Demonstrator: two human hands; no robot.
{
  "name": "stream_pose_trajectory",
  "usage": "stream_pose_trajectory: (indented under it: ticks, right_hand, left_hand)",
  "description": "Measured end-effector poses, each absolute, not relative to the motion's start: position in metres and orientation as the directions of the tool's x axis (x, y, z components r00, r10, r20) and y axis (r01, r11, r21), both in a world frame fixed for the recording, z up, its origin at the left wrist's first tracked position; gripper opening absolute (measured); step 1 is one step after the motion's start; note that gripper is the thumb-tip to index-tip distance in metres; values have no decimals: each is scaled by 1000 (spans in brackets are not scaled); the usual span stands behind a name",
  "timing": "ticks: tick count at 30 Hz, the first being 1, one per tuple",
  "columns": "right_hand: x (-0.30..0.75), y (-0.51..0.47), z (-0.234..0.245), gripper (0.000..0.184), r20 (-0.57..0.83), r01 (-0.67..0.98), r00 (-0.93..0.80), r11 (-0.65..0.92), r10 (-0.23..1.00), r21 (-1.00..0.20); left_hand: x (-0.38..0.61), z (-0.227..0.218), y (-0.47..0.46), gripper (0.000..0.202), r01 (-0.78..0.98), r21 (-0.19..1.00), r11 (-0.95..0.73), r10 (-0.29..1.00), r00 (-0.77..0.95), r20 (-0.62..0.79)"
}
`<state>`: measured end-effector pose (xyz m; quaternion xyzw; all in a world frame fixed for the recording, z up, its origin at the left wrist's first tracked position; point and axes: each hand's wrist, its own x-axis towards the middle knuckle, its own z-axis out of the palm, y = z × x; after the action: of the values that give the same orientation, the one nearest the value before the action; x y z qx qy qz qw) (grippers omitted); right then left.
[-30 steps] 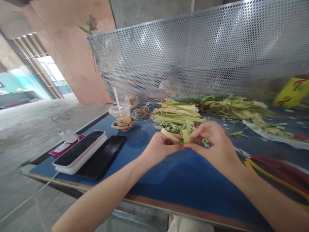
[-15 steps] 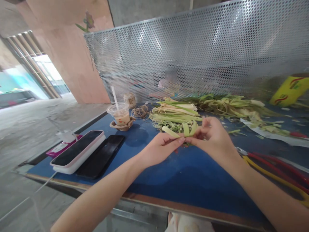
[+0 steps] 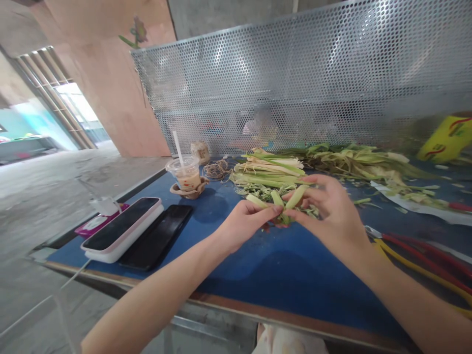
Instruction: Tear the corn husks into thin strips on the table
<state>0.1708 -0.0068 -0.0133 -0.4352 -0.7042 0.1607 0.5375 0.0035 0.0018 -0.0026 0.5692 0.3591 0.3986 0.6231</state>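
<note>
Pale green leaf strips [image 3: 277, 198], folded or crossed over one another, are held above the middle of the blue table. My left hand [image 3: 246, 221] is closed on their crossing, the thumb lying on top. From the other side, my right hand [image 3: 324, 209] grips a strip that stands up at a slant between thumb and fingers. The thumbs nearly meet, and the lower fingers are partly hidden. Just behind the hands lies a heap of small green curled pieces [image 3: 263, 191], with a bundle of long pale green stalks [image 3: 269, 169] beyond it.
Left on the blue table [image 3: 258, 275] are two phones [image 3: 123, 223] [image 3: 157, 238] and an iced drink cup [image 3: 185, 174] in a cardboard holder. Twine [image 3: 217, 169] lies behind. Leaves [image 3: 350, 162], red-and-yellow-handled pliers [image 3: 413, 253] and a yellow roll [image 3: 448, 137] are right. A perforated metal screen [image 3: 287, 83] stands behind.
My right hand has opened out slightly and tilts the strip in its fingers more to the right. The left hand keeps its hold on the crossing. The view has shifted a little.
</note>
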Motion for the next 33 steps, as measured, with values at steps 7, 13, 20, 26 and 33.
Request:
stream_pose_trajectory:
  ticks: [7,13,20,26,33]
  right_hand:
    - [167,-20,-11,8,818,567,-1,674,575,-473]
    - [168,-18,-5,8,846,564,-243,779,474,-274]
    - [174,-14,-1,9,818,454,-384,859,427,-235]
    - [178,-14,1,14,599,407,-316,675,736,-615]
    - [174,-9,-5,17,512,515,-331,606,793,-606]
  left_hand:
    - [4,-7,4,27,-7,999,-33,897,440,32]
    - [6,-3,1,12,-3,999,-37,830,556,32]
    - [2,3,-4,24,-104,992,72,768,640,12]
    - [1,3,-4,33,65,994,-84,736,677,18]
    - [7,-2,-8,27,298,886,-354,717,695,53]
